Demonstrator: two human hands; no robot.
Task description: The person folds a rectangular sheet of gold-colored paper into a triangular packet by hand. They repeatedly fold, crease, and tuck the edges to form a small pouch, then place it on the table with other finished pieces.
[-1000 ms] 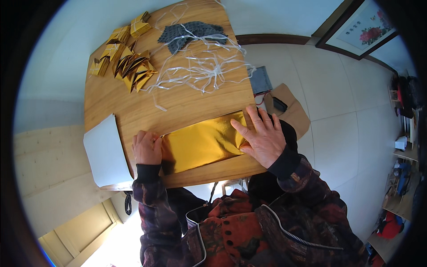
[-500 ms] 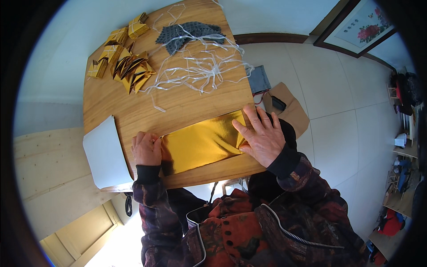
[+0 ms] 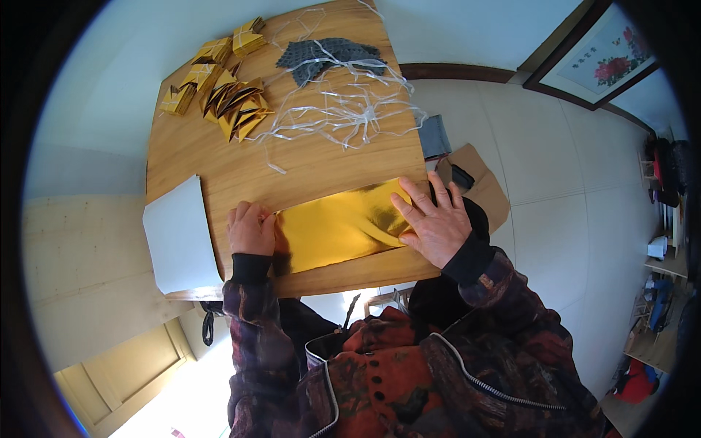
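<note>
A folded sheet of shiny gold paper (image 3: pixel 332 228) lies along the near edge of the wooden table (image 3: pixel 241 171). My left hand (image 3: pixel 250 228) rests closed on the sheet's left end, pressing it down. My right hand (image 3: pixel 432 219) lies flat with fingers spread on the sheet's right end, at the table's right edge. Neither hand lifts the paper.
A stack of white sheets (image 3: pixel 179 235) sits at the table's near left corner. Folded gold paper pieces (image 3: pixel 223 91) are heaped at the far left. A tangle of white plastic string (image 3: pixel 343 109) and a grey mesh cloth (image 3: pixel 328 55) lie at the far right. A cardboard box (image 3: pixel 475 179) is on the floor.
My right hand has slid slightly along the right end of the gold sheet, smoothing it. My left hand stays in place.
</note>
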